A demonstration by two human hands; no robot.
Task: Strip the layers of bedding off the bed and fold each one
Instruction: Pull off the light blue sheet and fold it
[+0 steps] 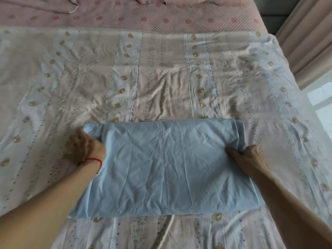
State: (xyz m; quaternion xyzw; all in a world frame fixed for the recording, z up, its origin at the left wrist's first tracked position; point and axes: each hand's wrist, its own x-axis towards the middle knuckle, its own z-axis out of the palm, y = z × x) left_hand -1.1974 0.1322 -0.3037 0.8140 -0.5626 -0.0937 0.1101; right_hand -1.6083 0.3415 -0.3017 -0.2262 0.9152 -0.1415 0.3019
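A light blue sheet (167,168), folded into a thick rectangle, lies on the near middle of the bed. My left hand (84,146) grips its far-left edge, fingers tucked under the upper fold. At the right edge, my right hand (246,160) pinches the upper fold, thumb on top. Under the blue sheet a pale quilt (161,78) with bear prints and dotted stripes lies spread flat over the bed. Beyond it shows a pink checked bed sheet (143,18).
Crumpled pink bedding (53,4) lies at the head of the bed, top left. Beige curtains (305,33) hang at the right, with bright floor (321,101) beside the bed's right edge.
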